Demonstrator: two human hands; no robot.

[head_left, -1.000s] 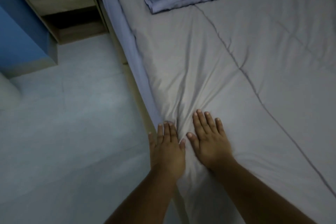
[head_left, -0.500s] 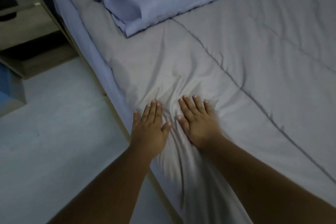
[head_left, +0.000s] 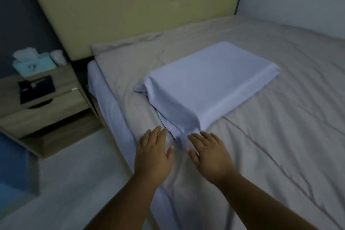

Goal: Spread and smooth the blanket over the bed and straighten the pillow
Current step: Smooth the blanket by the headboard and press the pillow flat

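Observation:
A grey quilted blanket [head_left: 270,136] covers the bed, with creases near its left edge. A flat pale blue pillow [head_left: 211,80] lies on it at an angle, its loose case end bunched toward me. My left hand [head_left: 153,155] rests flat, fingers apart, on the blanket near the bed's left edge. My right hand [head_left: 209,153] lies flat beside it, fingertips at the pillowcase's near corner. Neither hand holds anything.
A pale blue sheet [head_left: 110,106] shows along the mattress side. A padded beige headboard [head_left: 140,5] stands behind. A wooden nightstand [head_left: 46,114] at left carries a teal tissue box [head_left: 33,63] and a dark flat object [head_left: 37,88]. Pale floor [head_left: 65,183] lies beside the bed.
Both hands slid up the blanket toward the head of the bed, reaching the pillow's near corner. The view rose, bringing the headboard and nightstand top into sight.

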